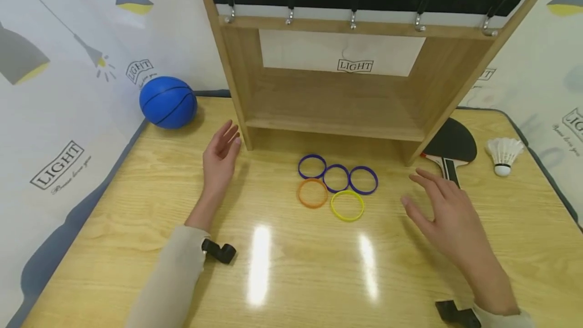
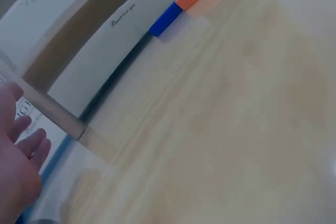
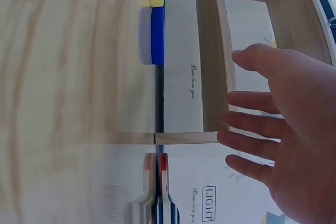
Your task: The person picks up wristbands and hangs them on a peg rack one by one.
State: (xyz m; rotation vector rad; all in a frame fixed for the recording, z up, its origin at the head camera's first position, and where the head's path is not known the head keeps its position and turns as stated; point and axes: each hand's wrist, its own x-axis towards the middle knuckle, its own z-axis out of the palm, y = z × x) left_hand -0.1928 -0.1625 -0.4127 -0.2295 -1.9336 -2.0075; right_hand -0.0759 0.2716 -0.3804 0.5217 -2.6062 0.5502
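Five rings (image 1: 336,191) — I'm seeing all lying on the table (image 1: 300,267), handling apparently not yet beginning; left hand (image 1: 220,158), right hand (image 1: 448,214) — both gripping nothing.

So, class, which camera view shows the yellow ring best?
The head view: the yellow ring appears whole, its round opening visible. The right wrist view shows its side edge-on, cropped at the top; the left wrist view doesn't show it.

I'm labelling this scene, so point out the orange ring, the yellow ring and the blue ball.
Orange ring (image 1: 312,207), head view: near rim.
Yellow ring (image 1: 347,219), head view: near rim.
Blue ball (image 1: 167,103), head view: visible middle.
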